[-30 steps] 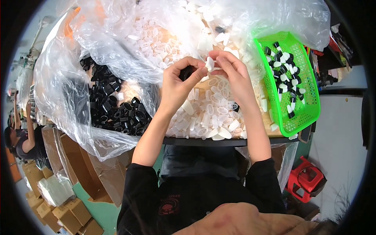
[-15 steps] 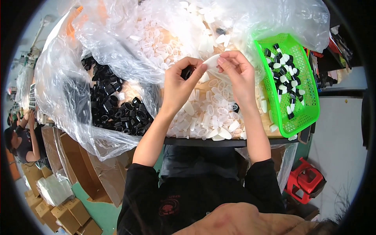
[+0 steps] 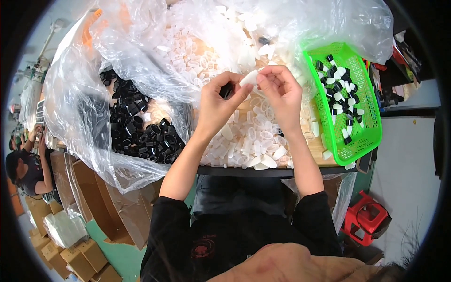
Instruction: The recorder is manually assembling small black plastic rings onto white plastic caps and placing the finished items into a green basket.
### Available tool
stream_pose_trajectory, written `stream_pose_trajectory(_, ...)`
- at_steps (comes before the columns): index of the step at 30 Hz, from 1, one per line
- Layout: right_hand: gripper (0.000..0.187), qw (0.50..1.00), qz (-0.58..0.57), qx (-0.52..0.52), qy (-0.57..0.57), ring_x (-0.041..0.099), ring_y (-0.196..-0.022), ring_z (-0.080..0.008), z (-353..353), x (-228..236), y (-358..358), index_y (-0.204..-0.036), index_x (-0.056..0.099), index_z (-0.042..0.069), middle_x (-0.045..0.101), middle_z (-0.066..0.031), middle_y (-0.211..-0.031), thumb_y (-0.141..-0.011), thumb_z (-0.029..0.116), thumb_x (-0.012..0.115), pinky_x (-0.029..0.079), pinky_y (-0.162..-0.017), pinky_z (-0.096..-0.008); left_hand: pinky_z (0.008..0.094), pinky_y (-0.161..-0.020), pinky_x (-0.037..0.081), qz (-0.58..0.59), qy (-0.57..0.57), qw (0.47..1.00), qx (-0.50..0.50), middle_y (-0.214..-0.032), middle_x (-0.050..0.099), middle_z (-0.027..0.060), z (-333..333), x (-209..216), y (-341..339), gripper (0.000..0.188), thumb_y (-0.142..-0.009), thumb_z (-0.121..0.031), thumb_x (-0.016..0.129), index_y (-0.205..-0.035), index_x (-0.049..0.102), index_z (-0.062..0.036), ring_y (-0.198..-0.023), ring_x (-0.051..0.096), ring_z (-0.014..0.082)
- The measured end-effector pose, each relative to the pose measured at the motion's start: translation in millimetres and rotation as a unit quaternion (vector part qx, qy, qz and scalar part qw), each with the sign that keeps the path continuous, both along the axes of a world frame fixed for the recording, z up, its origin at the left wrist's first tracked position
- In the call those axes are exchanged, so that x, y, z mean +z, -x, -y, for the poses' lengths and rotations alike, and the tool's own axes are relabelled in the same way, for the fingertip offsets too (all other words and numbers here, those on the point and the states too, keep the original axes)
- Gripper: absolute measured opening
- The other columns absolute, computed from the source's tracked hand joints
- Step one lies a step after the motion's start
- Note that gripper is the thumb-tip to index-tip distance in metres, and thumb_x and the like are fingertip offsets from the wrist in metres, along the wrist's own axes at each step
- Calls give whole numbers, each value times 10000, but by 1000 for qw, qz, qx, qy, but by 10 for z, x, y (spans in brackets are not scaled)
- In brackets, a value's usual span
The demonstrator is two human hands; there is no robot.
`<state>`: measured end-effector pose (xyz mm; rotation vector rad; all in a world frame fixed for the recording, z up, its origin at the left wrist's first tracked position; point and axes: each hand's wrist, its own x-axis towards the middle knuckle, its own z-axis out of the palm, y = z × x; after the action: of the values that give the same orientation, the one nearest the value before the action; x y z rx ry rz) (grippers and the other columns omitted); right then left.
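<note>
Above the table, my left hand (image 3: 217,104) pinches a white, flat, rounded plastic piece (image 3: 248,79) between thumb and fingertips. A small black plastic cap (image 3: 226,90) is tucked in the curl of the same hand. At the other end of the white piece, my right hand (image 3: 284,97) has its thumb and fingers closed together; whether they grip the piece or something small on it is hidden. Below both hands lies a pile of translucent oval rings (image 3: 256,134) mixed with white rounded pieces (image 3: 268,161).
Black caps (image 3: 152,141) lie heaped at left inside clear plastic sheeting (image 3: 75,108). A green basket (image 3: 361,149) at right holds several black-and-white assembled pieces. More translucent rings (image 3: 188,56) lie farther back. A red stool (image 3: 366,216) stands at lower right; another person (image 3: 30,171) is far left.
The white piece has shifted slightly left and looks more foreshortened. My right fingers have moved closer to my left fingertips and curled more.
</note>
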<state>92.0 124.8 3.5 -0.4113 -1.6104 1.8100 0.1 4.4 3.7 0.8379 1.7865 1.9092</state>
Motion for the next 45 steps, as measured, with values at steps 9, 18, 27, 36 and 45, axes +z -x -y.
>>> stream_pose_trajectory(9, 211, 997, 26, 68, -17, 560, -812, -66, -70, 24, -27, -1102, 615, -6, 625, -29, -933, -909, 74, 641, 478, -742, -220, 186, -513, 283, -33, 23, 999, 23, -604, 447, -81, 48, -16, 19, 165, -815, -87, 774, -757, 633, -23, -574, 370, 8)
stream_pose_trajectory(18, 177, 996, 37, 84, 20, 611, -829, -97, -47, 13, -25, -1049, 636, -18, 659, -45, -952, -890, 56, 661, 494, -751, -224, 196, -519, 312, -12, -46, 995, 88, -647, 520, -45, -13, 39, 21, 122, -860, -73, 724, -802, 648, 2, -586, 399, 25)
stream_pose_trajectory(27, 168, 962, -22, 0, -271, 645, -888, -146, 52, -30, -2, -1046, 651, -41, 651, -104, -1028, -880, -28, 631, 526, -804, -254, 204, -538, 329, -160, -7, 985, 67, -743, 563, -28, 43, 66, -3, 105, -818, -25, 740, -860, 644, -13, -606, 411, 48)
stream_pose_trajectory(36, 119, 982, 4, -2, -189, 625, -899, -130, 116, -32, -1, -1015, 655, -37, 643, -78, -972, -914, 13, 617, 527, -775, -246, 237, -517, 392, -244, -18, 965, 92, -757, 592, 39, 10, -15, -4, 98, -777, 21, 702, -822, 618, -8, -570, 482, 100)
stream_pose_trajectory(45, 103, 971, 25, 179, 159, 500, -744, -48, 34, -55, 19, -953, 633, 2, 565, -3, -1048, -932, 103, 623, 408, -649, -195, 255, -525, 425, -296, 5, 946, 134, -767, 598, 57, -6, -76, 15, 122, -750, 34, 688, -813, 596, -16, -609, 531, 129)
